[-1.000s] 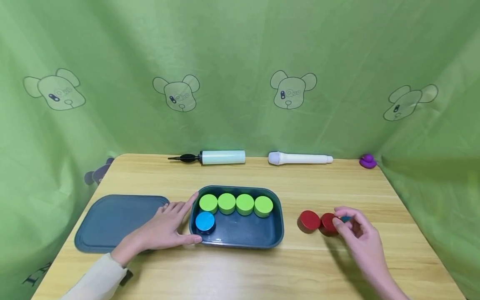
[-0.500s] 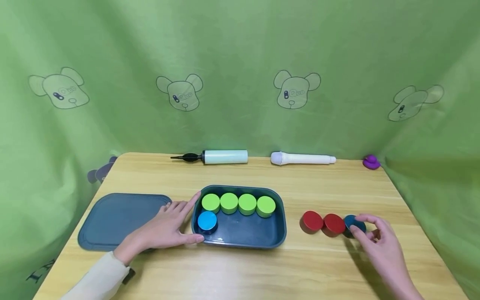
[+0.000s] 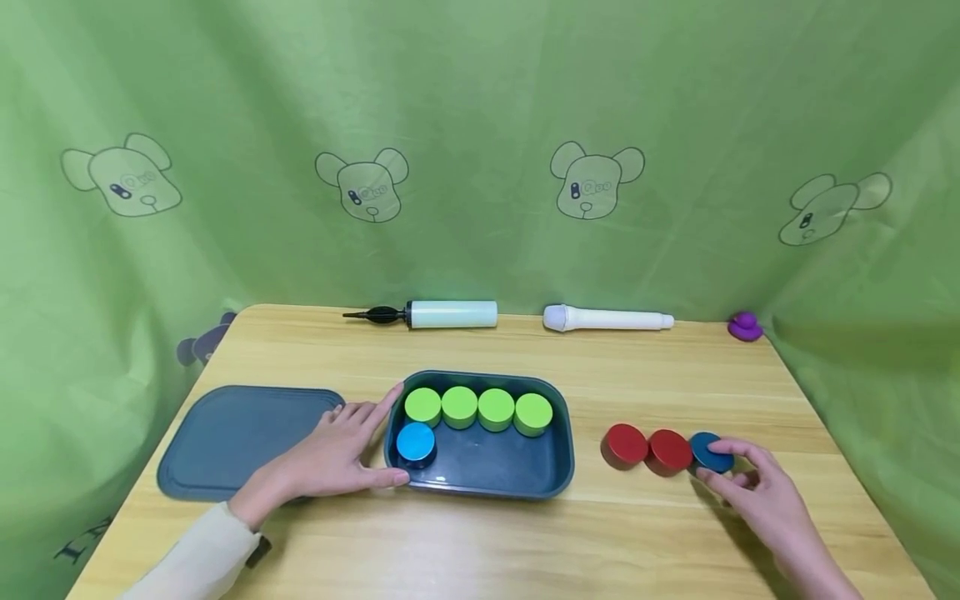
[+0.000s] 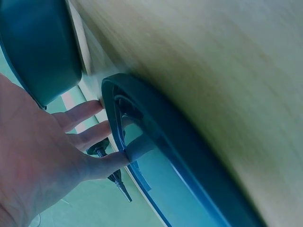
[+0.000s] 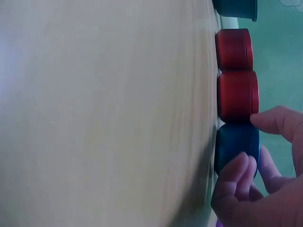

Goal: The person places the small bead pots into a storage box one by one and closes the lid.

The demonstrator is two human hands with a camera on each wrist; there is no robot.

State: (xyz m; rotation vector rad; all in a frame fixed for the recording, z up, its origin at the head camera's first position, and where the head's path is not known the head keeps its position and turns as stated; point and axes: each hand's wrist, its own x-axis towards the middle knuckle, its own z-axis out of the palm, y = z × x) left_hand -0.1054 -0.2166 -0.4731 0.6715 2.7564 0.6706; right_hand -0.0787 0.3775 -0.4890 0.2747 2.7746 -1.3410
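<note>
My right hand [image 3: 761,487] curls its thumb and fingers round the sides of a dark blue round tin [image 3: 707,450], the rightmost of a row on the table. Two red tins [image 3: 625,444] [image 5: 236,96] stand against it on the left. A dark blue-grey rectangular box [image 3: 495,477] holds several lime-green round pieces [image 3: 460,403] along its back wall and a bright blue tin [image 3: 416,440] at front left. Spread across the box's left end, my left hand [image 3: 337,450] touches its rim with thumb and index finger. Its other fingers reach over the edge of the flat lid [image 4: 189,142].
The lid lies left of the box on the wooden table [image 3: 510,550]. Along the back edge lie a hand pump [image 3: 450,314], a white microphone-shaped thing [image 3: 611,319] and a purple toy duck [image 3: 744,327]. A green curtain [image 3: 465,108] hangs behind.
My right hand has moved right, from the second red tin to the dark blue tin, which now shows fully. The left hand stays at the box, and the head view has shifted slightly.
</note>
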